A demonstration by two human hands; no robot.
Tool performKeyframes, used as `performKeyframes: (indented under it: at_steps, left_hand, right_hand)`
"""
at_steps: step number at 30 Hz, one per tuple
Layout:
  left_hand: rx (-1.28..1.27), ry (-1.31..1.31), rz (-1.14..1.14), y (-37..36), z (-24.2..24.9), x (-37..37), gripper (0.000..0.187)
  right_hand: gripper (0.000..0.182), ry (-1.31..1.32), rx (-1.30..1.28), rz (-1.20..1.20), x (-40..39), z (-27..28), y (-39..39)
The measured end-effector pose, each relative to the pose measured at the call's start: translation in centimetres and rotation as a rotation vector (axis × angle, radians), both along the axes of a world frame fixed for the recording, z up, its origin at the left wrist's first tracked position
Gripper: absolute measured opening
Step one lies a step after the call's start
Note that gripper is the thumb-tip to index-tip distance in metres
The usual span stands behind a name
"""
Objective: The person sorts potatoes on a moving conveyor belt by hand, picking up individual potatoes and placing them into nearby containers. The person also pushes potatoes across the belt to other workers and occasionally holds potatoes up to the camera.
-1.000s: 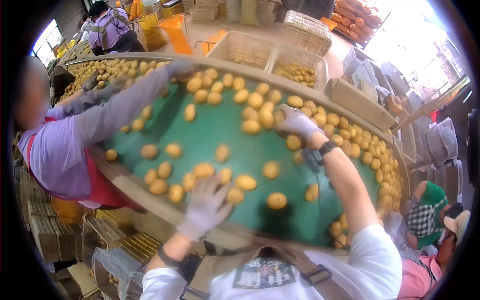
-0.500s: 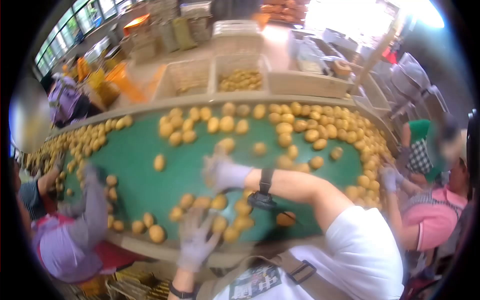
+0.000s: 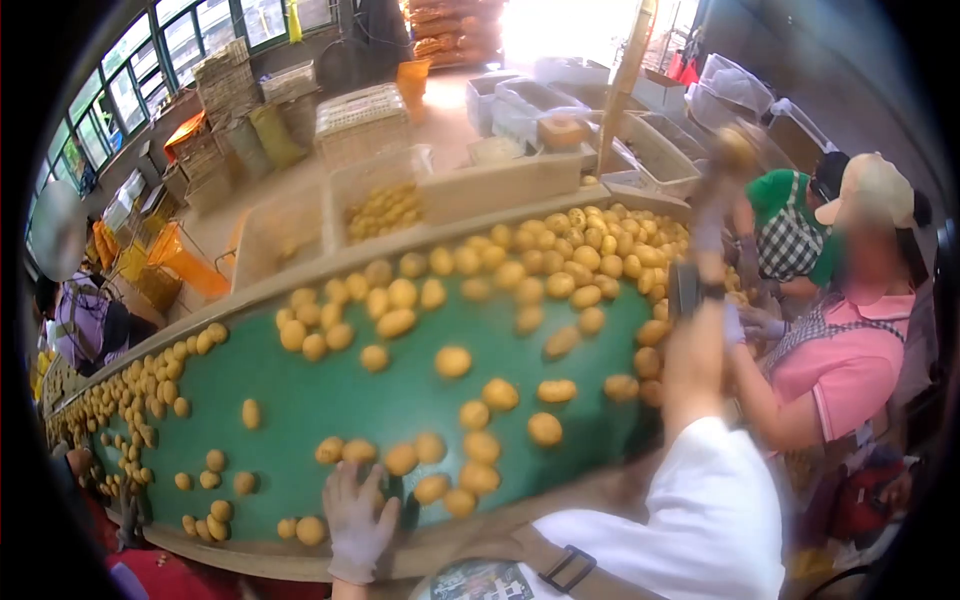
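Many yellow-brown potatoes (image 3: 452, 362) lie on a green sorting surface (image 3: 330, 400). My left hand (image 3: 358, 525), in a pale glove, rests at the near edge with its fingers spread, close beside a few potatoes (image 3: 360, 452). It holds nothing. At the upper right my right hand (image 3: 712, 200) is raised, blurred by motion, with its fingers round a potato (image 3: 738, 148). A dark band with a device (image 3: 688, 290) is on my right wrist.
A co-worker in a pink shirt (image 3: 850, 360) and another in green (image 3: 785, 215) stand at the right. Another person (image 3: 85, 320) is at the far left. Crates (image 3: 385, 215) line the far side, and a wooden post (image 3: 625, 90) rises behind.
My right hand has gone from over the middle of the green surface up to the far right, now with a potato. My left hand stays near the edge. The view has turned right.
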State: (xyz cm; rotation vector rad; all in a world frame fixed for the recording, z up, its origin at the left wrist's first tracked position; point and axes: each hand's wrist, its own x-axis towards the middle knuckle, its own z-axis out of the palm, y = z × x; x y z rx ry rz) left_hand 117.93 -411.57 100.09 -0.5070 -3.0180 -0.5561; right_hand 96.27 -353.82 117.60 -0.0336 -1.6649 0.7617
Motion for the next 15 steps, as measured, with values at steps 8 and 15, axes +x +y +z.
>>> performKeyframes:
  at_steps: [8,15]
  left_hand:
    - [-0.003,0.007,-0.121,3.8,1.1,-2.0,0.061]
    - [0.057,-0.076,-0.15,5.4,2.2,-2.4,0.057]
  right_hand:
    - [0.075,-1.159,0.009,0.101,-7.9,-20.1,2.6]
    - [0.068,-1.237,0.207,0.796,3.1,-15.2,-15.6]
